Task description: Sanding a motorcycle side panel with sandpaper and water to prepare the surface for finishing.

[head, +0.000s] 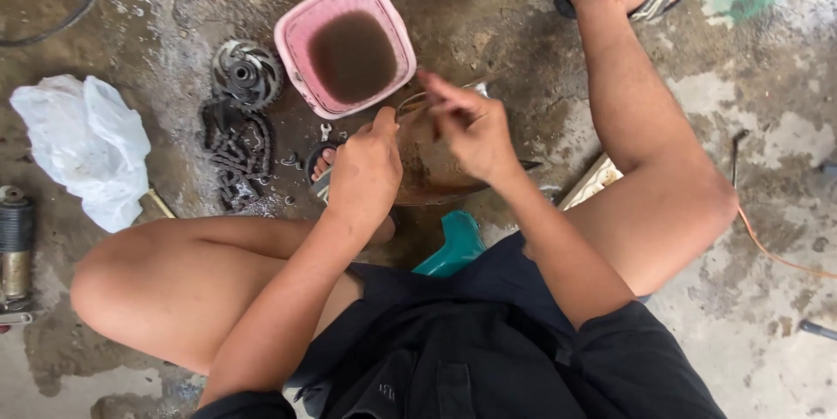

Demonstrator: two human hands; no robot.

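I sit low over a stained concrete floor, knees spread. My left hand (364,166) grips the near rim of a brown, dirty bowl-shaped container (434,166) held between my legs. My right hand (466,122) is closed with pinched fingers on a thin metal piece at the container's top edge; what the piece is I cannot tell. Just beyond my hands stands a pink square tub (344,46) filled with dark brown liquid.
A greasy chain (235,153) and a round toothed metal part (247,73) lie left of the tub. Farther left are a white plastic bag (87,144) and a cylindrical black and metal part (16,240). A teal stool (453,245) is under me; an orange cable (767,249) runs at right.
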